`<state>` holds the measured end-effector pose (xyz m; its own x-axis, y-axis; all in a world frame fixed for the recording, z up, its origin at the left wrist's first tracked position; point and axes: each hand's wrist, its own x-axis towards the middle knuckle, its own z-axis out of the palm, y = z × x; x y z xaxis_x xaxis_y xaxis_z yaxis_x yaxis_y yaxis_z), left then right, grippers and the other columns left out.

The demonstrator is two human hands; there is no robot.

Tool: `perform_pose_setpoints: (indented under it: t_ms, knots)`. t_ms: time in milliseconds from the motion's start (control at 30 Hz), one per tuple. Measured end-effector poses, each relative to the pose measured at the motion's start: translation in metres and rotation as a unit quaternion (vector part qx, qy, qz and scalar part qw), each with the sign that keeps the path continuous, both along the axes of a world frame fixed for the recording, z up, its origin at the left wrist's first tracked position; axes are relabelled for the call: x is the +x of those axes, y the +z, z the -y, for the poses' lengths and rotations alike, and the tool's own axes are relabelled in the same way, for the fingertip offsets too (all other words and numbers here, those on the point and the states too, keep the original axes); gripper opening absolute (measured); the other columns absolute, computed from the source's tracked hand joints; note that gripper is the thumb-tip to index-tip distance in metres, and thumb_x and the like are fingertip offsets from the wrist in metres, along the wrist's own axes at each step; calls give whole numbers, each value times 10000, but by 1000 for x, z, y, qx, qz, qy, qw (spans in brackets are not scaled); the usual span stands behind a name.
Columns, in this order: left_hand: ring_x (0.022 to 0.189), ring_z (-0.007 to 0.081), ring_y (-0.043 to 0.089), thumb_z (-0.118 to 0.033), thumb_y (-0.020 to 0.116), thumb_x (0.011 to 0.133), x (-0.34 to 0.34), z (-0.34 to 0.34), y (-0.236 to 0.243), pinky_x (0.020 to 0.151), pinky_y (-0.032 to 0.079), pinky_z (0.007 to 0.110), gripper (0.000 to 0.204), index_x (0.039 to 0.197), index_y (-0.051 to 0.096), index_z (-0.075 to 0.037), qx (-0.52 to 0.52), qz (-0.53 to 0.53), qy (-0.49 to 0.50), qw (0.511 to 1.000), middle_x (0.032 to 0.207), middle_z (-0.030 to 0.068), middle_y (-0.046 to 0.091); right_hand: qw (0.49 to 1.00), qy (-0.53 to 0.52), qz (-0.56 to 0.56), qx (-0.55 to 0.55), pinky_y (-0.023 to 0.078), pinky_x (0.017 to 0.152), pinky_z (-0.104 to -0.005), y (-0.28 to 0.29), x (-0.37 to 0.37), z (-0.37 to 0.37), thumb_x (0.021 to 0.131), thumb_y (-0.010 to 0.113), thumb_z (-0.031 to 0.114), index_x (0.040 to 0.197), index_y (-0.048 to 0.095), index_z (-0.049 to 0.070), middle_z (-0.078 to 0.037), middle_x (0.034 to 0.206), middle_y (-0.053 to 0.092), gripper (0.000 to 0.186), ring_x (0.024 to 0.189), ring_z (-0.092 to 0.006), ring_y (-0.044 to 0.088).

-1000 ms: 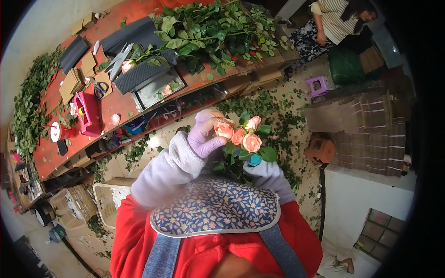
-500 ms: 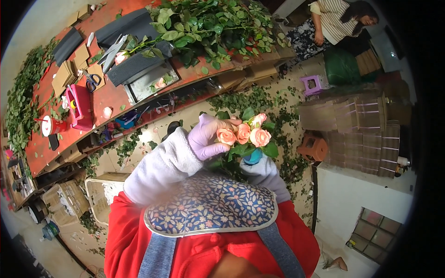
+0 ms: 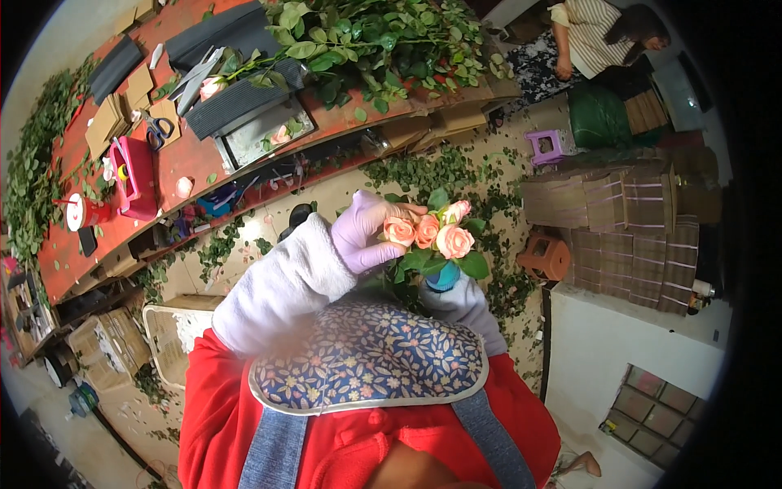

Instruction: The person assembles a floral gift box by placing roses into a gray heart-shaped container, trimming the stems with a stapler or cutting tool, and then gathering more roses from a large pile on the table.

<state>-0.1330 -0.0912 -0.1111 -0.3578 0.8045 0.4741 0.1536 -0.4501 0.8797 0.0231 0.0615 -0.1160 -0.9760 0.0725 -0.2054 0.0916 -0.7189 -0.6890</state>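
Note:
A small bunch of peach-pink roses (image 3: 426, 231) with green leaves is held in front of my chest. My left hand (image 3: 368, 232), in a lilac glove with bare fingertips, cups the bunch from the left. Its fingers curve over the top of the blooms, and its thumb lies below the leftmost one. Under the flowers and leaves, my right hand (image 3: 444, 277) in a blue glove is closed around the lower part of the bunch. Leaves and blooms mostly hide its fingers and the stems.
Ahead stands a red worktable (image 3: 183, 167) with heaped rose stems (image 3: 366, 49), scissors (image 3: 159, 130), a pink basket (image 3: 134, 175) and a cup (image 3: 81, 212). Leaves litter the floor. Right are an orange stool (image 3: 544, 257), a purple stool (image 3: 544, 147) and stacked cardboard (image 3: 619, 236). A person (image 3: 590, 37) is at far right.
The view has shifted slightly, so the table and its things sit a little further left. Both hands keep nearly the same hold on the roses.

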Motion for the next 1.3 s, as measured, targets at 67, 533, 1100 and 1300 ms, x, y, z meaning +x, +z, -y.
perform_pose_setpoints:
  t_ms: [67, 533, 1100, 1300]
  knots:
    - [892, 270, 636, -358, 688, 883, -2, 2, 4, 876, 446, 364, 396, 1095, 633, -27, 5, 27, -28, 999, 1095, 141, 693, 1000, -4, 4, -2, 455, 986, -331, -1, 1, 0, 876, 502, 88, 1263, 582, 87, -108, 1209, 629, 396, 1136, -248, 594]
    - [1045, 167, 596, -160, 789, 800, 1, 4, 14, 961, 440, 327, 512, 1242, 564, -33, -113, 57, 65, 990, 1096, 66, 669, 1000, -19, 0, 8, 456, 982, -327, -6, -5, -3, 865, 501, 70, 1253, 591, 90, -108, 1196, 637, 399, 1132, -250, 600]
    - [1136, 216, 560, -252, 883, 714, -36, -8, 40, 1000, 452, 359, 981, 1446, 279, -4, -96, 67, 110, 987, 1292, 130, 530, 996, -31, -51, 62, 459, 977, -321, -12, -87, 2, 852, 500, 47, 1240, 602, 95, -109, 1181, 646, 405, 1126, -253, 606]
    - [949, 265, 577, -157, 712, 808, -132, 89, 79, 883, 480, 368, 362, 1156, 653, -74, -169, -216, 430, 860, 1056, 126, 600, 914, -118, -139, 362, 460, 975, -320, 78, -174, -58, 847, 500, 39, 1236, 606, 96, -109, 1176, 649, 407, 1125, -253, 608]
